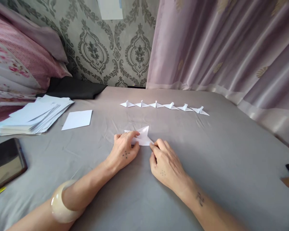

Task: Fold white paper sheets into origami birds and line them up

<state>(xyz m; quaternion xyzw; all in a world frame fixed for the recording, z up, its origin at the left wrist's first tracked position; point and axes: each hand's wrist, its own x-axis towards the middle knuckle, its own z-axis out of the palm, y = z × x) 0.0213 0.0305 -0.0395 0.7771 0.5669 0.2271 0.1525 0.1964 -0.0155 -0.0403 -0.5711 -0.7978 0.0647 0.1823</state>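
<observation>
A partly folded piece of white paper [144, 135] lies on the grey cloth in front of me, with pointed flaps spreading to its right side. My left hand [126, 146] grips its left part, thumb and fingers closed on it and hiding that end. At the lower right tip, my right hand [165, 157] has its fingers closed in a pinch on the paper's corner. Farther back, several folded white paper birds [156, 104] stand in a row, their points nearly touching.
A thick stack of white paper [36, 115] sits at the left, beside a single white square [77, 119]. Nearer on that side is a dark phone [7, 163]. Black folded cloth [74, 88] lies at the back left. Curtains [207, 45] hang along the right.
</observation>
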